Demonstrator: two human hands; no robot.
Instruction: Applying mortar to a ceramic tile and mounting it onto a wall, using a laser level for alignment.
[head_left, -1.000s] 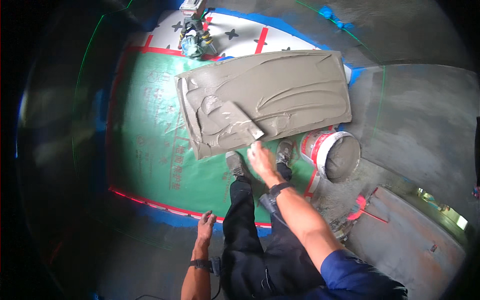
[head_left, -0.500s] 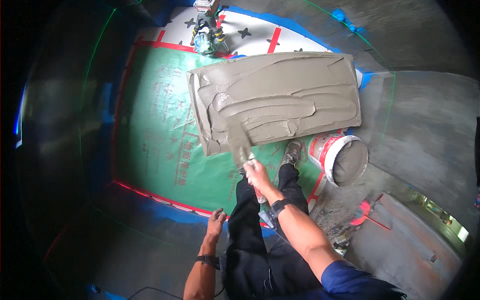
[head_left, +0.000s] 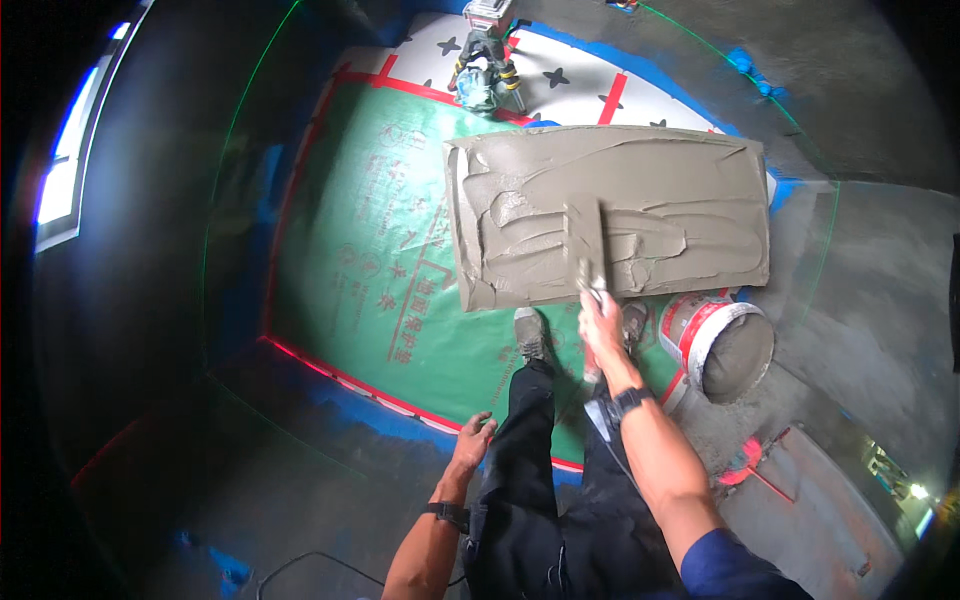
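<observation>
A large rectangular slab (head_left: 660, 170) is coated with wet grey mortar, ridged and streaked across its face. My right hand (head_left: 602, 325) grips the handle of a long flat trowel (head_left: 586, 240), whose blade is smeared grey and lies over the slab's middle-lower part. Whether the blade presses on the mortar or hovers just above it I cannot tell. Beside my left thigh, my left hand (head_left: 474, 442) hangs free with its fingers apart and nothing in it. A white and red bucket (head_left: 690, 328) of the same grey mortar leans on its side near the slab's lower right corner.
Green protective sheeting (head_left: 340, 260) edged with red tape covers the floor under my feet. A tripod (head_left: 487, 55) carrying a device stands beyond the slab. Green laser lines cross the dark walls. At lower right are a red tool (head_left: 745, 460) and a grey board (head_left: 830, 500).
The trowel has moved right along the slab, from its lower left edge onto the mortar. My view has shifted, so the scene sits further right. The left hand stays empty.
</observation>
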